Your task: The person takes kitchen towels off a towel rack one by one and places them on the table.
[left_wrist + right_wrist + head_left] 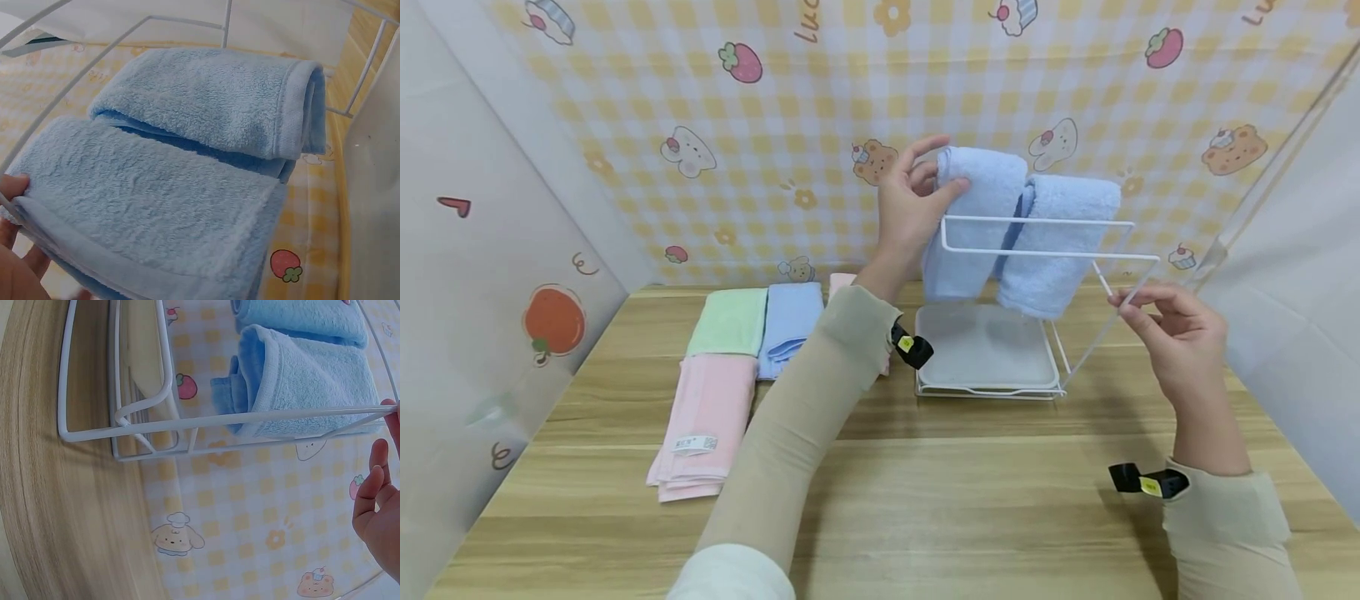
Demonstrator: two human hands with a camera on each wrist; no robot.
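Note:
Two folded light-blue towels hang side by side over the back bar of a white wire rack (1051, 253). My left hand (910, 200) grips the left towel (988, 187) at its upper left edge, thumb in front and fingers behind. In the left wrist view that towel (150, 200) spreads before the thumb, the other one beyond it. The right towel (1067, 204) touches no hand. My right hand (1183, 337) pinches the rack's slanting side wire between thumb and fingertips; in the right wrist view, the fingers (375, 481) are at its far end.
A pale tray (985, 346) sits in the rack's base. To the left lie a folded green towel (727, 323), a pink towel (711, 417) with a label, and a blue towel (793, 312); another pink towel (841, 282) is partly behind my left arm. A patterned cloth (790, 125) hangs behind the table.

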